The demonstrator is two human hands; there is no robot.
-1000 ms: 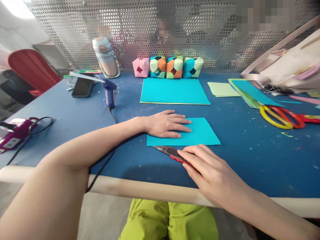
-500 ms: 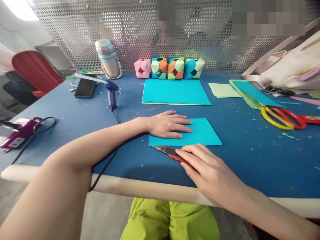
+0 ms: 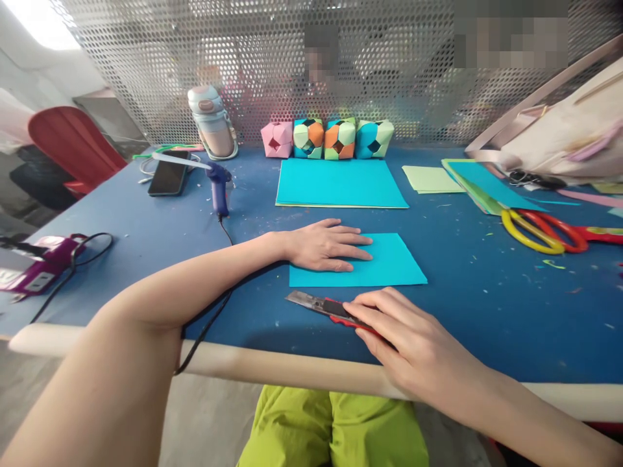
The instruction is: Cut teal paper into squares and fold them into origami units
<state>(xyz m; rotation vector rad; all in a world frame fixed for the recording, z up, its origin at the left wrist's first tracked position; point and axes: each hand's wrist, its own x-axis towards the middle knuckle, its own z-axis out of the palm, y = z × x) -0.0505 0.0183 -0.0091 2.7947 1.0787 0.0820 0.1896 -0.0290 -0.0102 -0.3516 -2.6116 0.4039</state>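
My left hand lies flat with fingers spread on a folded sheet of blue paper, covering its left part. In my right hand is a red and black utility knife, its blade out and pointing left. The blade is just below the paper's near edge, apart from it. Beyond my left hand lies a stack of larger blue sheets.
Several folded paper balls stand behind the stack. A glue gun, a phone and a bottle are at left. Scissors, green paper and a bag are at right. A purple power strip sits far left.
The knife in my right hand has moved slightly down and left, away from the paper's near edge. My left hand stays flat on the paper.
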